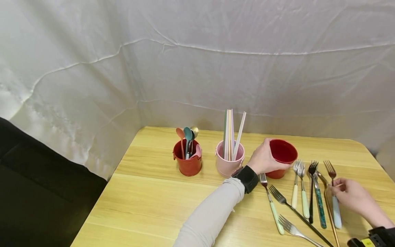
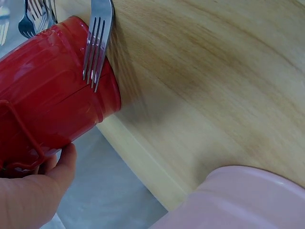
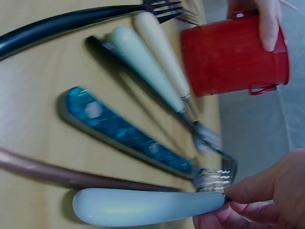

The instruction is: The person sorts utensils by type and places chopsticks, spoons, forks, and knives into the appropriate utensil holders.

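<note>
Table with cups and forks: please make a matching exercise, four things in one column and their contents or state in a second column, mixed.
Things:
1. Orange-red cup
2. Pink cup
3. Red cup
4. Light blue-handled fork

States:
A. pinched by the right hand
B. holds chopsticks
C. gripped by the left hand, empty inside
D. holds spoons

Pairs: 1-D, 2-B, 3-C, 4-A

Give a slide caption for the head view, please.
Left hand grips red cup; right hand pinches fork.
</note>
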Demonstrator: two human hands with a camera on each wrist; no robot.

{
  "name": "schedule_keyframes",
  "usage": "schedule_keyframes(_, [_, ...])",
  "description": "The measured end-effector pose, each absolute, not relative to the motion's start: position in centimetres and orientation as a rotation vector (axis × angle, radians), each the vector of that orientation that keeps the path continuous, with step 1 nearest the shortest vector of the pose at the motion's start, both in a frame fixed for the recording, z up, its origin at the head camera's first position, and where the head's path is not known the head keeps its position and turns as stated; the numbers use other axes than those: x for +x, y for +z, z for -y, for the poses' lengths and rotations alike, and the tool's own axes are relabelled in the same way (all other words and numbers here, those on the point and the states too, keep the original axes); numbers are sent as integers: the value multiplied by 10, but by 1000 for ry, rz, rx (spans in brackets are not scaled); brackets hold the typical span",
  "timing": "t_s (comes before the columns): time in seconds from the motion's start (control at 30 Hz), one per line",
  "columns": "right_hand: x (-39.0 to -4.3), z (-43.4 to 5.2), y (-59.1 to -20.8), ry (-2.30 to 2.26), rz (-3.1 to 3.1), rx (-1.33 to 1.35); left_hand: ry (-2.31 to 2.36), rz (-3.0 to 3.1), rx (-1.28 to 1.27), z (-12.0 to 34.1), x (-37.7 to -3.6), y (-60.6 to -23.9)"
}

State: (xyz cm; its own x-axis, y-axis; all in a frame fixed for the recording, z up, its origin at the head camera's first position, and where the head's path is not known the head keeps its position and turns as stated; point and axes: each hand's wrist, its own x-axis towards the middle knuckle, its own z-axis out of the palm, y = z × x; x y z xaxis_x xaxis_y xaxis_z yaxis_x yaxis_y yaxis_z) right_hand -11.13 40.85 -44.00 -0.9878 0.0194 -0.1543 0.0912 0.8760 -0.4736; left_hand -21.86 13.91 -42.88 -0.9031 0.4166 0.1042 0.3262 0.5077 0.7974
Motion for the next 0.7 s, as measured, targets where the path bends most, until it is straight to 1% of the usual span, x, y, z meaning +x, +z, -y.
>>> schedule_keyframes(0.47, [-135, -381, -392, -930, -3190, -154, 1357, -2654, 648, -139, -219, -430])
schedule_keyframes(0.7, [-149, -357, -357, -1113, -3299, -187, 1352, -2662, 649, -140, -220, -431])
